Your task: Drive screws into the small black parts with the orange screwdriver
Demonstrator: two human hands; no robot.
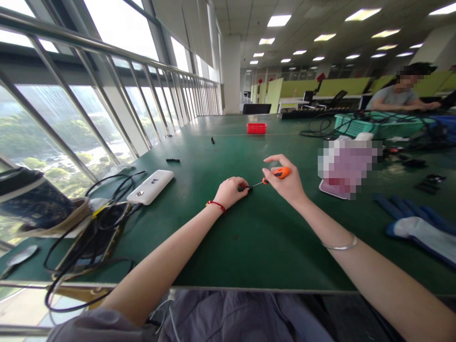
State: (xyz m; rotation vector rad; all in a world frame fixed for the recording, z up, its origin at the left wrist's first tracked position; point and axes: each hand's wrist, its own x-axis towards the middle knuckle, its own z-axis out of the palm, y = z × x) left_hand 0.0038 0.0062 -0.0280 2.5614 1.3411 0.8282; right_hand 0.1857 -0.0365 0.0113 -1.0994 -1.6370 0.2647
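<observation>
My left hand (233, 191) rests on the green table (228, 247), its fingers closed on a small black part (245, 188). Most of that part is hidden by the fingers. In my right hand (285, 183) is a screwdriver (281, 173) with an orange and black handle. The thumb and palm hold the handle, while the index finger is raised and curved away from it. The thin metal shaft points left, and its tip meets the black part at my left fingertips.
A white power bank (151, 186), cables and a phone (94, 237) lie left. Small black pieces (173, 160) and a red box (256, 128) stand farther back. Right are a blurred pink item (351, 164), gloves (423, 232) and a green basket (384, 126). Another person (402, 92) sits beyond.
</observation>
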